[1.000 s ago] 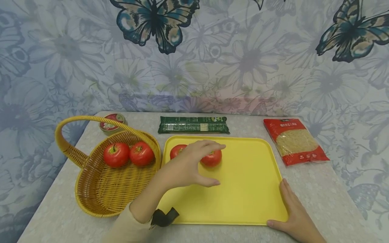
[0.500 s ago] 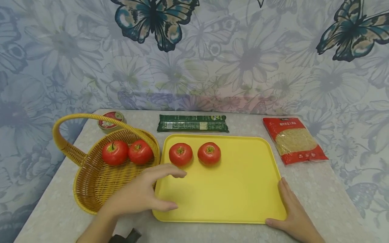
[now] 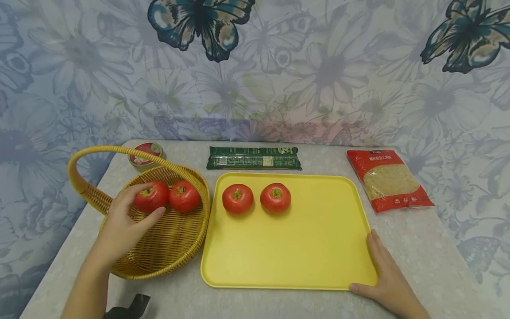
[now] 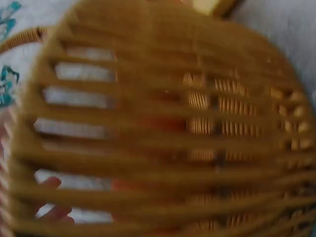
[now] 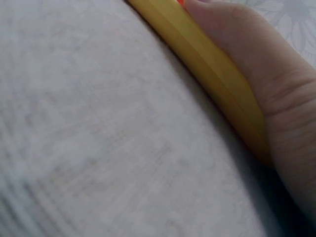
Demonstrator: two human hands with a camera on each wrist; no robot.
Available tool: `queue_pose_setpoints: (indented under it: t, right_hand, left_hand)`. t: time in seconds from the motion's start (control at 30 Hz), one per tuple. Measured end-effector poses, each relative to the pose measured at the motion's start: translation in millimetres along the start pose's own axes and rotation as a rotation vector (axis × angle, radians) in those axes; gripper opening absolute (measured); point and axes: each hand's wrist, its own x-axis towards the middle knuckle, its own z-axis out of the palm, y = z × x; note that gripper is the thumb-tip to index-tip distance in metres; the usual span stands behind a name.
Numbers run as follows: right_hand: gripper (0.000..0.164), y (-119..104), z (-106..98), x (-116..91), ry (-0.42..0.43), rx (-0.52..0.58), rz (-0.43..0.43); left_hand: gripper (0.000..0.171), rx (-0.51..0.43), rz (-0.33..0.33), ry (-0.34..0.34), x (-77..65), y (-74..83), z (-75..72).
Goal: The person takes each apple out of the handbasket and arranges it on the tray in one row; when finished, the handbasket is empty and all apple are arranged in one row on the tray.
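Observation:
In the head view my left hand reaches into the yellow wicker basket, thumb and fingers spread about the left tomato. A second tomato lies to its right in the basket. The left wrist view is blurred and mostly filled by the basket's woven wall. My right hand rests against the near right corner of the yellow tray, fingers along its side and thumb at its front edge. On the tray sit two more tomatoes, one at left and another beside it.
Behind the tray lies a long green packet. A red packet with a clear window is at the right rear. A round tin stands behind the basket, whose tall handle arches over it. Patterned fabric hangs behind the table.
My left hand has moved left from over the tray's tomatoes to the left tomato in the basket. My right hand stays at the tray's corner.

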Motion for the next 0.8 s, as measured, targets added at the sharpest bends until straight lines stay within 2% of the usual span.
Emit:
queue_pose_setpoints:
  t: [0.1,0.2,0.37,0.53,0.8]
  right_hand:
    - [0.129,0,0,0,0.012,-0.001,-0.006]
    - [0.129,0,1,0,0.013,-0.006,-0.006]
    - [0.13,2,3,1,0.041,-0.02,-0.034]
    - [0.13,2,3,1,0.056,-0.028,-0.043]
    - [0.13,3,3,0,0.058,-0.026,-0.045]
  left_hand:
    - [0.072,0.029,-0.051,0.044,7.7,-13.5,-2.2]
    - [0.08,0.055,-0.115,0.048,12.6,-25.1,-0.4]
    - [0.09,0.079,-0.181,-0.01,17.8,-39.0,5.4]
    - [0.096,0.071,-0.2,-0.051,22.0,-42.4,9.8]
    - [0.098,0.079,-0.271,-0.024,24.5,-44.2,14.4]
